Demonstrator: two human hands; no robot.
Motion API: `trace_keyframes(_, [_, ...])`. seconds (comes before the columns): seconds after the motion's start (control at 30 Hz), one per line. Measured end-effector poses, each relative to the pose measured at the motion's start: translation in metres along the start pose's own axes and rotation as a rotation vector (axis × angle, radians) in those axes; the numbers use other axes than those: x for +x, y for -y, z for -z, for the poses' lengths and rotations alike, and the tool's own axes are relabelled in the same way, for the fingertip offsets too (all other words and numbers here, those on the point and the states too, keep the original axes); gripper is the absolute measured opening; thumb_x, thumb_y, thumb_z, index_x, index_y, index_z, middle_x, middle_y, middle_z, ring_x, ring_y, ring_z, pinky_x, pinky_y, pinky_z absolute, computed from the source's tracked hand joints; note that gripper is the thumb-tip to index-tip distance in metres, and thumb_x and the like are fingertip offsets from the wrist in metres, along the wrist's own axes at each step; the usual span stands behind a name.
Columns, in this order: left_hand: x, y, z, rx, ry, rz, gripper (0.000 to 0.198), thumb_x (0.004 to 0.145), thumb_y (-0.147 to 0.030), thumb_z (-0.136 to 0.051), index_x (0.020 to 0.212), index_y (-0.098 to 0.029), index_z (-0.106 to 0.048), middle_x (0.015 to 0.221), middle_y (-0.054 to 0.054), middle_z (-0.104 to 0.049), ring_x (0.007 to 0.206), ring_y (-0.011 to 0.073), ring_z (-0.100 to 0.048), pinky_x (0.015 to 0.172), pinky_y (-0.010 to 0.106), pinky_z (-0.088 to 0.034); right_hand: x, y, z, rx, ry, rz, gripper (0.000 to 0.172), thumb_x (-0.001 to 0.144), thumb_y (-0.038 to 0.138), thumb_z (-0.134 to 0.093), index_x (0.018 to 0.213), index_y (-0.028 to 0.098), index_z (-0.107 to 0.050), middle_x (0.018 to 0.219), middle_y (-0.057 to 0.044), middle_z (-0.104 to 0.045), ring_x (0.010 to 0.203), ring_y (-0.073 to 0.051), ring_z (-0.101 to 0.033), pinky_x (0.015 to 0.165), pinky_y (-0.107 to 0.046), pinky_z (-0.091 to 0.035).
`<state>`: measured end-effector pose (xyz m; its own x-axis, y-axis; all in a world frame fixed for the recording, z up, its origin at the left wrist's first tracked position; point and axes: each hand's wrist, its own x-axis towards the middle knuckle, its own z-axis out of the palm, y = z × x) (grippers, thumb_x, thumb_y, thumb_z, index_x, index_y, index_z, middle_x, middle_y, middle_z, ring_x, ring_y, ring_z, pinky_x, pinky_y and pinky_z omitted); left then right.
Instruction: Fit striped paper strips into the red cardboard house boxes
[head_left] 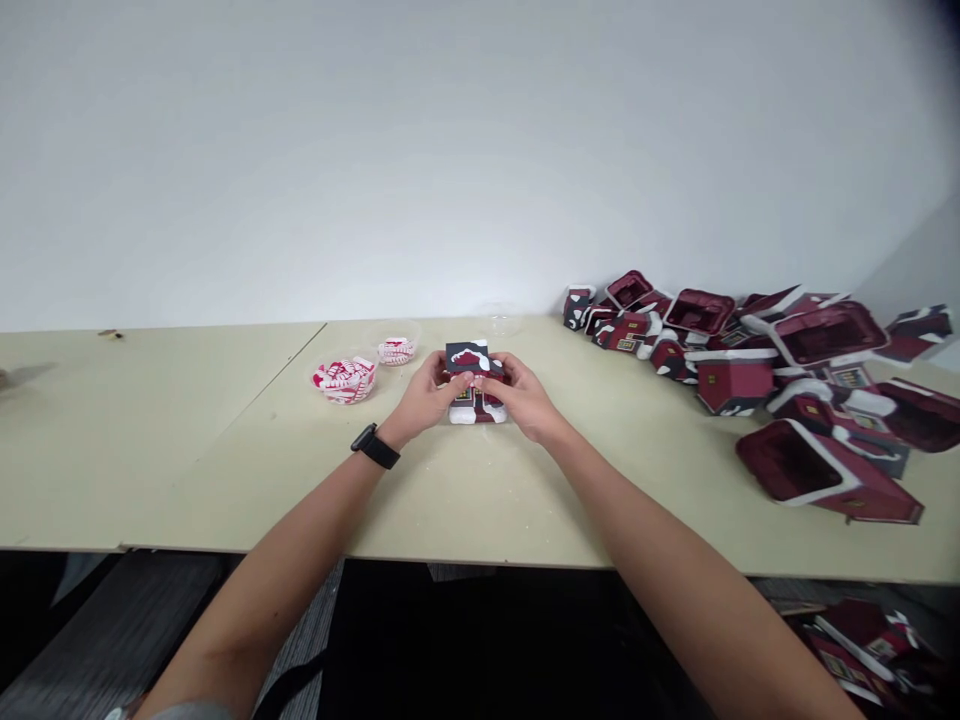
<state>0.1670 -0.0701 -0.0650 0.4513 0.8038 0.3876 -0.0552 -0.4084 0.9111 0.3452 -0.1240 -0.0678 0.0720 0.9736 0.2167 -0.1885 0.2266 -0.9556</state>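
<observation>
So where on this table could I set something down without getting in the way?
The widest bare stretch of table lies left of the clear bowl of red-and-white pieces. A smaller patch sits between the right hand and the heap of houses. That heap crowds the right side, and the held house takes up the middle.

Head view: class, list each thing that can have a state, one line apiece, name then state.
Small dark-red house with grey, white-patched roof: gripped by left hand and right hand
Near clear plastic bowl: uncovered, piled with red-and-white pieces
Far clear plastic bowl: holding similar pieces
Dark-red hollow houses at right: heaped, several tipped, hollow insides showing
Black wristwatch: strapped on left wrist
</observation>
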Motion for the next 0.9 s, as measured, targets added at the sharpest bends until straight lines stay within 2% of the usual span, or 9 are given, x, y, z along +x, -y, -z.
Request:
trace_keyframes(0.2, [0.002, 0.001, 0.000, 0.018, 0.000, -0.036, 0.051, 0.089, -0.048, -0.078, 0.124, -0.016, -0.058, 0.124, 0.014, -0.070, 0.114, 0.0255, -0.067, 0.099, 0.040, -0.053, 0.000, 0.004, 0.003, -0.018, 0.017, 0.005, 0.050, 0.066, 0.042, -0.091, 0.105, 0.025, -0.065, 0.101, 0.001, -0.070, 0.089, -0.019, -0.063, 0.080, -0.033, -0.052])
trace_keyframes(0.4, [0.001, -0.013, 0.002, -0.079, 0.022, -0.004, 0.053, 0.084, -0.047, -0.084, 0.121, -0.017, -0.061, 0.126, 0.013, -0.072, 0.116, 0.0270, -0.068, 0.103, 0.042, -0.052, -0.002, 0.012, 0.004, -0.013, 0.040, 0.026, 0.050, 0.068, 0.044, -0.092, 0.106, 0.026, -0.065, 0.100, 0.002, -0.069, 0.087, -0.018, -0.062, 0.080, -0.032, -0.051])
trace_keyframes(0.6, [-0.001, -0.022, 0.000, -0.114, 0.013, 0.030, 0.055, 0.082, -0.043, -0.087, 0.123, -0.016, -0.062, 0.124, 0.014, -0.074, 0.113, 0.0271, -0.070, 0.101, 0.044, -0.054, -0.003, 0.013, 0.002, 0.000, 0.011, 0.030, 0.051, 0.067, 0.044, -0.092, 0.106, 0.026, -0.064, 0.098, 0.001, -0.069, 0.088, -0.018, -0.062, 0.080, -0.033, -0.052])
trace_keyframes(0.77, [-0.003, -0.021, -0.004, -0.100, -0.034, 0.029, 0.054, 0.080, -0.042, -0.087, 0.121, -0.015, -0.063, 0.121, 0.014, -0.075, 0.110, 0.0269, -0.071, 0.099, 0.043, -0.056, -0.006, 0.014, -0.003, 0.021, -0.004, 0.005, 0.052, 0.065, 0.045, -0.092, 0.105, 0.027, -0.064, 0.100, 0.001, -0.071, 0.091, -0.020, -0.065, 0.081, -0.034, -0.054])
trace_keyframes(0.9, [-0.001, -0.016, 0.001, -0.005, -0.037, -0.011, 0.053, 0.083, -0.046, -0.084, 0.120, -0.015, -0.063, 0.118, 0.014, -0.075, 0.108, 0.0267, -0.071, 0.096, 0.041, -0.056, -0.007, 0.012, -0.005, 0.012, -0.009, 0.009, 0.051, 0.066, 0.048, -0.092, 0.104, 0.027, -0.064, 0.099, 0.001, -0.070, 0.091, -0.021, -0.065, 0.083, -0.035, -0.054])
